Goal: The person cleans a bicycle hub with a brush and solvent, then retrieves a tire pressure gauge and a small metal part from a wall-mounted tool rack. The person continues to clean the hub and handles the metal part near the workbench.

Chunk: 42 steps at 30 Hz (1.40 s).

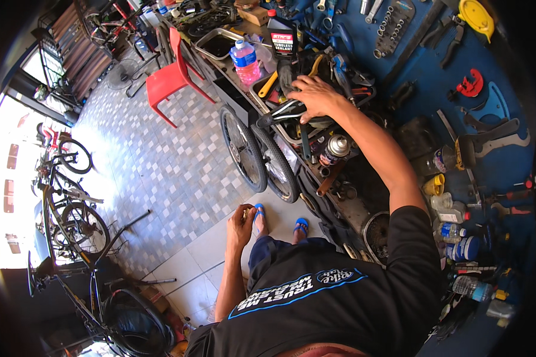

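My right hand (315, 96) reaches over a metal tray of tools on the workbench, fingers spread and touching dark items in it. A yellow-handled tool (268, 84) lies just left of its fingertips. Beside the tray stand a clear bottle of pink liquid (246, 66) and a black bottle with a red cap (281, 37). A spray can (335, 149) is below my right wrist. My left hand (240, 225) hangs low in front of me with its fingers curled together; whatever they may hold is too small or hidden to make out.
Two bicycle wheels (242, 149) lean against the bench front. A red chair (171, 80) stands on the tiled floor beyond. Several bicycles (80, 238) are at the left. Tools and bottles hang or stand along the blue wall panel (423, 89) at the right.
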{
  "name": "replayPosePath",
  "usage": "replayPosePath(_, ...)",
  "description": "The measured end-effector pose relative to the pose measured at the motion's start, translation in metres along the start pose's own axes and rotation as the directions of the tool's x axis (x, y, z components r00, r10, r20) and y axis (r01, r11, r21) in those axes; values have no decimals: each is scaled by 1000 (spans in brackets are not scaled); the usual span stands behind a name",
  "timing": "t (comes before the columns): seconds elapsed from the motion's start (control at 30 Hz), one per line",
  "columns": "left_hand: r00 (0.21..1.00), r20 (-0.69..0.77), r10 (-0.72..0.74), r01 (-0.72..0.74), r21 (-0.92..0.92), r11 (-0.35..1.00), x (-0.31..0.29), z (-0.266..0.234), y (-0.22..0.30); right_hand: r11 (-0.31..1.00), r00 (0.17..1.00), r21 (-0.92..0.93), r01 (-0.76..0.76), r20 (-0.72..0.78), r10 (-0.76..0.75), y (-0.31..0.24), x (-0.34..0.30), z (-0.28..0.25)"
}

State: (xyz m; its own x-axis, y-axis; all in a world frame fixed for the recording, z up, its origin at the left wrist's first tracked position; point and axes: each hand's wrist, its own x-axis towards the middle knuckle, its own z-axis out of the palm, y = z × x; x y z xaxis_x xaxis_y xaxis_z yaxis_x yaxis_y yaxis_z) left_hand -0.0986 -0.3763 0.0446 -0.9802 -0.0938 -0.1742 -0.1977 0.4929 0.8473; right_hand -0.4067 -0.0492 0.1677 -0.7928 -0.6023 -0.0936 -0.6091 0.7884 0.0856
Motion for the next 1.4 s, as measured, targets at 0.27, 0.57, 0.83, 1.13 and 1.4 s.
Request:
replayPosePath(0.27,994,64,93,-91,-31,995,75,-69,-37,930,920,53,-363,-139,367,37,12,-36)
replayPosePath(0.57,984,85,155,-144,-130,981,155,-109,-46,567,555,132,-813,-116,823,89,11,-23)
replayPosePath(0.83,967,169,191,-164,-163,973,180,-99,-43,887,871,1,-463,-186,455,-1,59,7)
replayPosePath(1.13,961,221,166,-129,-171,977,185,-108,-68,647,583,329,-688,-279,763,13,39,-35)
replayPosePath(1.4,947,271,174,-140,-142,980,191,-105,-72,578,260,384,-720,-624,737,73,-37,-108)
